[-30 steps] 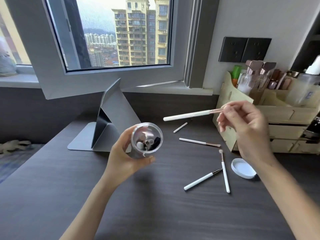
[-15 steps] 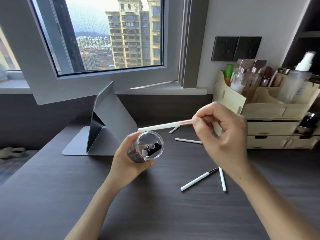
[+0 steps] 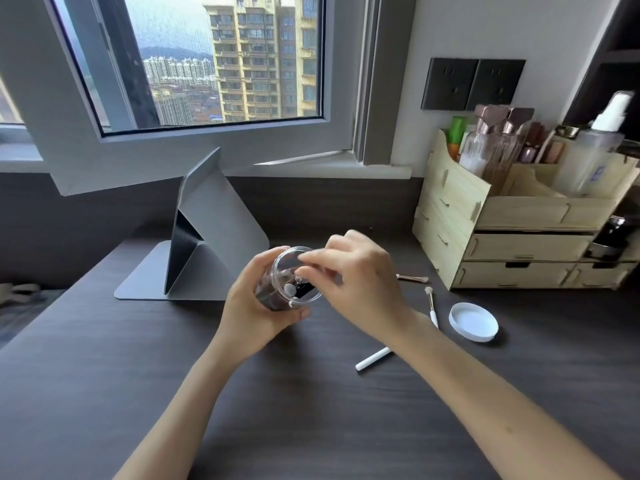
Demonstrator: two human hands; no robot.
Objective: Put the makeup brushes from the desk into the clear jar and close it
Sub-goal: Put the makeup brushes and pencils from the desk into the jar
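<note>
The left hand (image 3: pixel 256 317) grips the open clear jar (image 3: pixel 289 280) above the counter (image 3: pixel 311 410) while the right hand (image 3: pixel 349 282) pinches at its mouth, seemingly seating a brush; next, fetch the loose makeup brushes (image 3: pixel 431 306), then the white lid (image 3: pixel 473 322).

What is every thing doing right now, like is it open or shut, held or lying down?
Clear jar: open, tilted, brushes inside.
Left hand: wrapped around the jar.
Right hand: fingertips at the jar's mouth.
White lid: off, lying on the desk.
Brushes on the desk: lying flat, not in the jar.
Organizer drawers: shut.
Window: swung open.
</note>
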